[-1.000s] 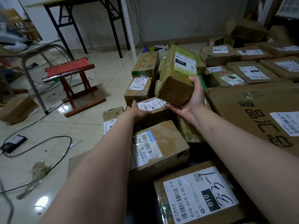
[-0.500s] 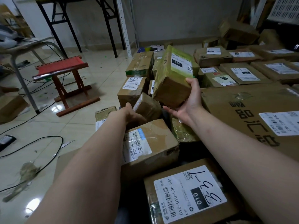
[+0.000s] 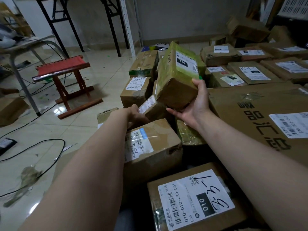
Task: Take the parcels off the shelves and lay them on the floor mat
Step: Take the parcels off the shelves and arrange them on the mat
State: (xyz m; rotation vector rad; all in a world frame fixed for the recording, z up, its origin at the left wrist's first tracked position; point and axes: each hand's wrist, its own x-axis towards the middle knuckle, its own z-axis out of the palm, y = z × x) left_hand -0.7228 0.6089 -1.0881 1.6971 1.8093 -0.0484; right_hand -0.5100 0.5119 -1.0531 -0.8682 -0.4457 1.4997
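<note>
Parcels (image 3: 255, 72) cover the floor (image 3: 103, 77), a big carton (image 3: 241, 105) lying flat on the right. Above the pile the right hand (image 3: 195, 105) cups a green-taped parcel (image 3: 176, 79) from beneath, thumb up its side, fingers spread, probably to clear room. The left hand (image 3: 135, 114) grips a small box (image 3: 152, 108), tilted, below it, fingertips hidden

Both of the person's arms are bare: the long left forearm (image 3: 93, 164) and the right forearm (image 3: 241, 147) are uncovered from the lower edge of the view to the wrists, smooth, with a faint tendon line at the right wrist. The left hand (image 3: 135, 114) and the right hand (image 3: 194, 105) are bare too, and the right one shows slim fingers. Low between the arms is a patch of dark grey-blue cloth (image 3: 124, 219), too dim to tell what garment it is.
</note>
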